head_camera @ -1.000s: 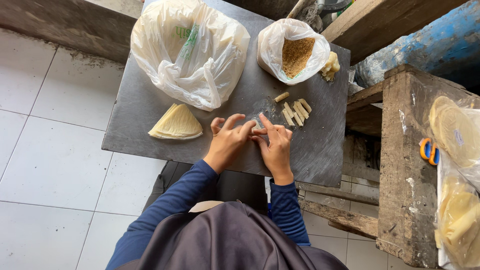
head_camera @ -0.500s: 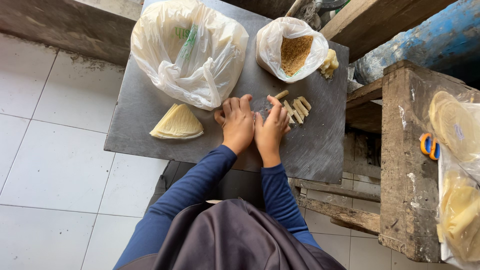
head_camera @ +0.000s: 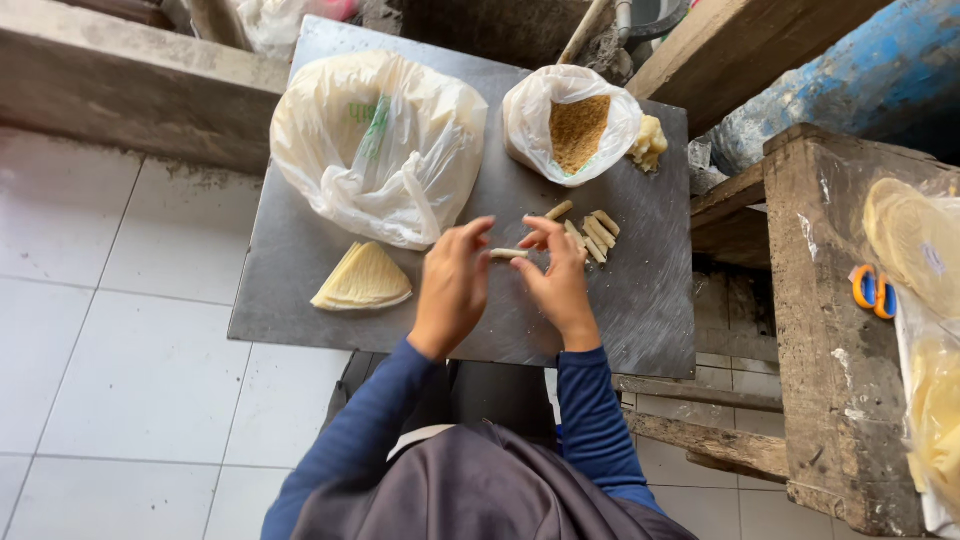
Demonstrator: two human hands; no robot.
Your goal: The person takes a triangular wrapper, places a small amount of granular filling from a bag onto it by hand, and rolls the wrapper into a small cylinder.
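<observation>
Both hands, left hand (head_camera: pixel 452 285) and right hand (head_camera: pixel 560 283), pinch the thin roll (head_camera: pixel 507 254) by its ends near the bench (head_camera: pixel 640 320) centre; it looks light, soft, easily crushed.

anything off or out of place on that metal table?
Nothing looks spilled or broken. The one oddity: a pale lump sits at the far right edge of the metal table, behind the open bag of brown crumbs. The finished rolls lie grouped together, and both hands hold one roll.
</observation>
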